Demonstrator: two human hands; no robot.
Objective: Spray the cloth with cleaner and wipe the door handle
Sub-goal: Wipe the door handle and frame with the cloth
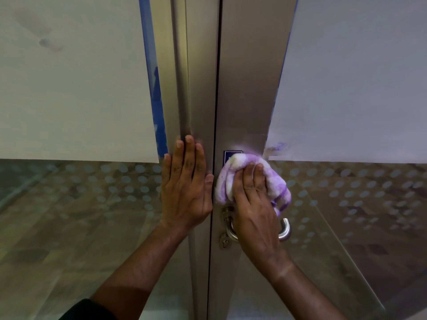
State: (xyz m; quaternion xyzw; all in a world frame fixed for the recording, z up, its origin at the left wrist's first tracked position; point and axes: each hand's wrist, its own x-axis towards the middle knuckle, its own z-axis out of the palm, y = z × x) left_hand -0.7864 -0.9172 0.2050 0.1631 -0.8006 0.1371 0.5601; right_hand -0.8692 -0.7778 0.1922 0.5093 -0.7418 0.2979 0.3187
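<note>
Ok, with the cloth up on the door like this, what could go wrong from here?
The right hand presses the cloth on the metal frame above the handle, so the handle itself may get missed. The left hand lies flat beside the gap between the doors; its thumb could get pinched if a door shifts. Bare fingers may also leave fresh smudges on the frame.

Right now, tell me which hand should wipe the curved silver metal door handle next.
Right. The right hand already grips the purple-and-white fluffy cloth just above the curved silver metal door handle. The left hand lies flat, holding nothing, on the other brushed-metal door frame.
</note>
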